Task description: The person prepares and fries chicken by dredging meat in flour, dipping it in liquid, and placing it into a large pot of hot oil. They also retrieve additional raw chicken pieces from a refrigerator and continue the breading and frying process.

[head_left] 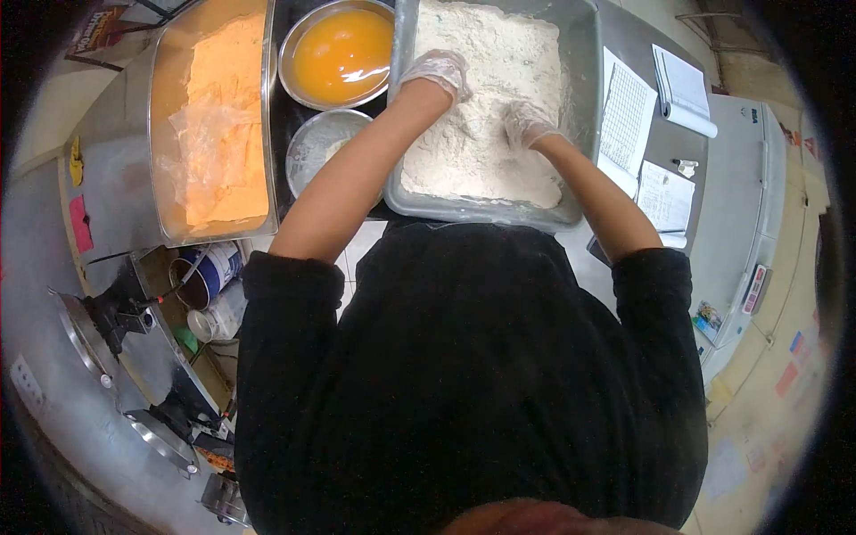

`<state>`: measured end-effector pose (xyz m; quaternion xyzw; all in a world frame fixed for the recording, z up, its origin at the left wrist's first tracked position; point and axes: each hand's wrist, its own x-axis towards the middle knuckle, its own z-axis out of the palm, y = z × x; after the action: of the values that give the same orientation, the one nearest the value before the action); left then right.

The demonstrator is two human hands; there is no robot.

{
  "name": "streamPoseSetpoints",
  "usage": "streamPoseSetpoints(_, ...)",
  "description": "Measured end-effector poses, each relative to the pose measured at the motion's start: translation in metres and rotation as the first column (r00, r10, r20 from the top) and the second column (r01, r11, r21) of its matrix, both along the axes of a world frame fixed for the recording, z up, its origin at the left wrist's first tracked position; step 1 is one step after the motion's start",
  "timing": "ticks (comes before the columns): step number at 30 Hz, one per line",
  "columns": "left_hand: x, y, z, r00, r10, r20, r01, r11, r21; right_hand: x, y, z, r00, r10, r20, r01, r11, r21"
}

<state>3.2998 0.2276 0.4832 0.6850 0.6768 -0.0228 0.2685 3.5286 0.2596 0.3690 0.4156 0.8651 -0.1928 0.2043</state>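
Note:
A deep grey tub (584, 107) of pale flour (499, 45) stands in front of me. My left hand (439, 73), in a clear plastic glove dusted with flour, is at the tub's left side with its fingers curled down. What lies inside that grip is hidden. My right hand (528, 125), gloved the same way, dips into the flour right of the middle. Flour hides its fingertips, so its grip does not show. The flour looks loose and heaped between the two hands.
Left of the tub are a metal bowl of orange-yellow liquid (343, 58), a smaller bowl (312, 147) partly behind my left forearm, and a long metal tray (272, 169) of orange crumbly material under plastic film. Open notebooks (629, 111) lie to the right, beside a white appliance (740, 178).

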Motion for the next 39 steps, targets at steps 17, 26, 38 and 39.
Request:
streamPoseSetpoints(17, -0.003, 0.000, -0.002, 0.985, -0.169, 0.017, 0.163, 0.970, 0.182, -0.062, -0.029, 0.089, 0.989, -0.055, -0.136, -0.004, 0.917, -0.398)
streamPoseSetpoints(26, -0.004, 0.000, -0.002, 0.980, -0.186, 0.066, 0.152, 0.926, 0.345, 0.012, -0.061, 0.022, 0.993, 0.121, 0.017, -0.117, 0.983, -0.142)
streamPoseSetpoints(38, -0.003, -0.015, 0.015, 0.984, -0.161, 0.072, 0.129, 0.937, 0.323, -0.017, -0.053, 0.103, 0.950, 0.074, 0.305, 0.011, 0.964, -0.266)
streamPoseSetpoints(39, -0.001, -0.016, 0.019, 0.984, -0.170, 0.058, 0.144, 0.938, 0.314, -0.020, -0.059, 0.093, 0.956, 0.067, 0.287, -0.020, 0.986, -0.165)
